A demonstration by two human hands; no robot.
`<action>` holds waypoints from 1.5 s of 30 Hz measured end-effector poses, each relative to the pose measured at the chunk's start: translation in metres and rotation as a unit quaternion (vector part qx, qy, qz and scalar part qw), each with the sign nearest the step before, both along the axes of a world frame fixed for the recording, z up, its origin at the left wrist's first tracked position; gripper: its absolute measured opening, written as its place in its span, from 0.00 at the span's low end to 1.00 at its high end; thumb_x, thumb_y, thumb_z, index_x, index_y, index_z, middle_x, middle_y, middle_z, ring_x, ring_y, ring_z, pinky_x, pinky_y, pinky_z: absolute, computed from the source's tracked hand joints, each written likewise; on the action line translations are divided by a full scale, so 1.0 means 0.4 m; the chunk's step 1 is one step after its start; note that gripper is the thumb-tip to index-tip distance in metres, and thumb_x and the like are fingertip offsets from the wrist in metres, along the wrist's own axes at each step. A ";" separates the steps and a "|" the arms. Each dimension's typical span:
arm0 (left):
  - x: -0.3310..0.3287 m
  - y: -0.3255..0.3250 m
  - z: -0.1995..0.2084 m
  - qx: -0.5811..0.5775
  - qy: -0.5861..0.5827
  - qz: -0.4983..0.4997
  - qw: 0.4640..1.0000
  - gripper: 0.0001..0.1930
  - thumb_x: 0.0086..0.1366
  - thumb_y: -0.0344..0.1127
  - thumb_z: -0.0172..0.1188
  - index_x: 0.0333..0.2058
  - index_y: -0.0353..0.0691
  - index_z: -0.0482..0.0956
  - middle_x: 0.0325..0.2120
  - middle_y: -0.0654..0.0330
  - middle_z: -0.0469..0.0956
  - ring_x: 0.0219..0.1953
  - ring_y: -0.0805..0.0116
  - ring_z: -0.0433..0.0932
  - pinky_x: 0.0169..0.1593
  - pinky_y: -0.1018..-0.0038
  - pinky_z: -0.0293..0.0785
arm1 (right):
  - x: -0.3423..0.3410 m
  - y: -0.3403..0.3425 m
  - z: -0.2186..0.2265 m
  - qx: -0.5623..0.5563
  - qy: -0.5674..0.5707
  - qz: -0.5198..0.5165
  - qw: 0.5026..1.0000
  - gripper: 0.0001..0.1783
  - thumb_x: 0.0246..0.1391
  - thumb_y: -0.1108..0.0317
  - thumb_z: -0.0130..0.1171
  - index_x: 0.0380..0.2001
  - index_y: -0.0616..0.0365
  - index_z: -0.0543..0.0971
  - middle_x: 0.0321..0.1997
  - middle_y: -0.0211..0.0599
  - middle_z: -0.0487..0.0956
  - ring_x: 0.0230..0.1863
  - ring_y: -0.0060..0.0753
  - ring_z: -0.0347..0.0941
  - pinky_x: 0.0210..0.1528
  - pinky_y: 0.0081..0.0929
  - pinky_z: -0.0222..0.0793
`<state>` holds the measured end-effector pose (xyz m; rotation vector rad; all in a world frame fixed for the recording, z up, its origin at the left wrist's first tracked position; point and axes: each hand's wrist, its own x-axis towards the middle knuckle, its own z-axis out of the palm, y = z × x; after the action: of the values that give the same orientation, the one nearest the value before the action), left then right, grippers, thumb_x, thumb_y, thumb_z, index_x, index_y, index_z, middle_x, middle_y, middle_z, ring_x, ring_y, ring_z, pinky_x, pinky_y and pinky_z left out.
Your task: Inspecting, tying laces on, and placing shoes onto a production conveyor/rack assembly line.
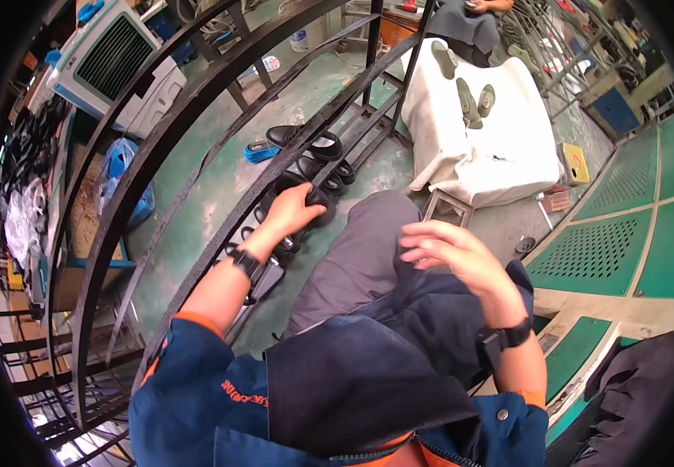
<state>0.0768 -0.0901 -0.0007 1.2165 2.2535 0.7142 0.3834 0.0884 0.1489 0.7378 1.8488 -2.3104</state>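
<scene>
My left hand point(292, 212) reaches down to a row of black shoes on the low rack at my left. Its thumb and fingers close on one black shoe point(322, 204), which the hand partly covers. More black shoes point(326, 146) stand farther along the same row, and others lie nearer, below my wrist. My right hand point(455, 255) hovers over my lap with its fingers stretched out and slightly apart, holding nothing. A blue shoe-shaped item point(260, 152) lies beside the far end of the row.
Curved-looking dark metal rack bars point(220, 89) cross the left side. Ahead stands a block draped in white cloth point(500, 152), with several olive shoe pieces point(466, 100) on it. Green perforated panels point(592, 251) line the right. An air cooler point(115, 66) stands far left; another person point(465, 27) is at the back.
</scene>
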 end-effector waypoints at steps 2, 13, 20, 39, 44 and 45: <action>-0.063 0.008 -0.112 -0.013 0.131 0.015 0.991 0.21 0.55 0.43 0.70 0.41 0.34 0.79 0.39 0.46 0.83 0.45 0.44 0.81 0.47 0.57 0.75 | 0.057 0.023 0.041 0.061 -0.044 -0.021 0.997 0.22 0.68 0.62 0.56 0.61 0.60 0.74 0.55 0.42 0.80 0.53 0.34 0.79 0.53 0.30 0.74; -0.113 0.220 -0.321 0.015 0.189 0.083 0.978 0.34 0.54 0.35 0.62 0.63 0.49 0.72 0.67 0.48 0.62 0.66 0.46 0.65 0.67 0.55 0.62 | 0.584 -0.078 0.212 0.140 -0.096 -0.341 0.925 0.25 0.65 0.64 0.55 0.60 0.69 0.72 0.52 0.54 0.81 0.49 0.50 0.82 0.50 0.40 0.80; -0.278 0.331 -0.498 -0.054 0.203 -0.062 0.976 0.23 0.56 0.46 0.65 0.49 0.44 0.84 0.53 0.43 0.78 0.60 0.44 0.73 0.63 0.51 0.68 | 0.776 -0.179 0.303 0.156 -0.113 -0.605 0.773 0.24 0.64 0.56 0.60 0.54 0.63 0.76 0.46 0.45 0.84 0.43 0.43 0.84 0.44 0.40 0.82; -0.147 0.509 -0.453 -0.053 0.142 -0.432 0.889 0.16 0.65 0.40 0.53 0.38 0.35 0.84 0.41 0.45 0.82 0.48 0.43 0.79 0.52 0.52 0.73 | 1.265 -0.280 0.280 0.350 -0.207 -0.759 0.509 0.14 0.65 0.64 0.56 0.47 0.59 0.83 0.40 0.32 0.84 0.39 0.24 0.82 0.38 0.21 0.74; -0.222 0.191 -0.383 -0.042 0.048 -0.288 0.956 0.17 0.66 0.39 0.51 0.39 0.32 0.84 0.42 0.42 0.82 0.50 0.42 0.78 0.54 0.52 0.73 | 1.620 -0.406 0.171 0.423 -0.505 -0.698 0.278 0.27 0.62 0.56 0.55 0.60 0.56 0.77 0.61 0.46 0.79 0.63 0.45 0.74 0.64 0.35 0.66; -0.226 0.105 -0.353 -0.028 0.038 -0.236 0.971 0.17 0.66 0.39 0.51 0.39 0.32 0.84 0.42 0.42 0.82 0.50 0.41 0.78 0.55 0.53 0.73 | 1.704 -0.448 0.129 0.385 -0.582 -0.681 0.223 0.28 0.62 0.58 0.55 0.64 0.56 0.73 0.64 0.50 0.76 0.65 0.47 0.72 0.66 0.37 0.65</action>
<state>-0.0136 -0.0482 -0.1420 1.6904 1.9084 0.4217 1.0649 -0.0906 0.2004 3.4690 0.8798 0.6522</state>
